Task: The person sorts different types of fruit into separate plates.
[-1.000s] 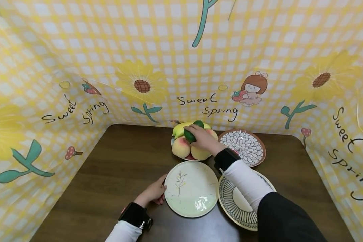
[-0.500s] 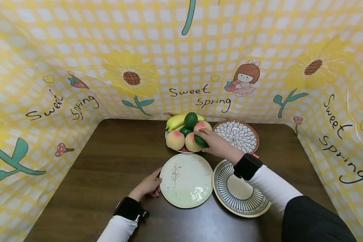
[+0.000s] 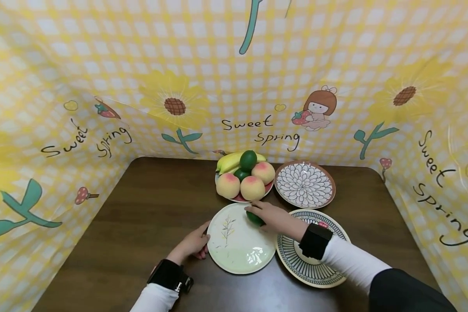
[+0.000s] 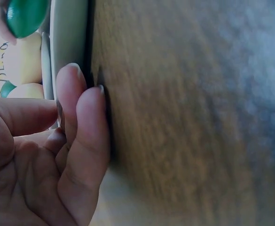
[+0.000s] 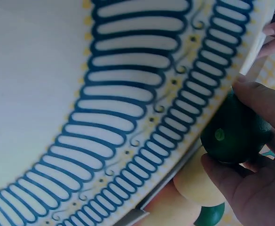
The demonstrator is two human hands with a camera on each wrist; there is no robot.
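We seem to be at a staged tabletop set rather than in a lived-in room. A dark brown wooden worktop (image 3: 148,225) is closed in on three sides by a yellow-and-white checked backdrop (image 3: 226,78) printed with sunflowers, a cartoon girl and the words "Sweet Spring", so we see no walls, windows or furniture behind it. What we find laid out is homely dining ware: a fruit plate (image 3: 245,177) heaped with peaches, a banana and green fruit, a flower-patterned plate (image 3: 305,185), a blue-striped plate (image 3: 316,268) and a pale plate with a sprig design (image 3: 238,242). We cannot tell what building holds it.
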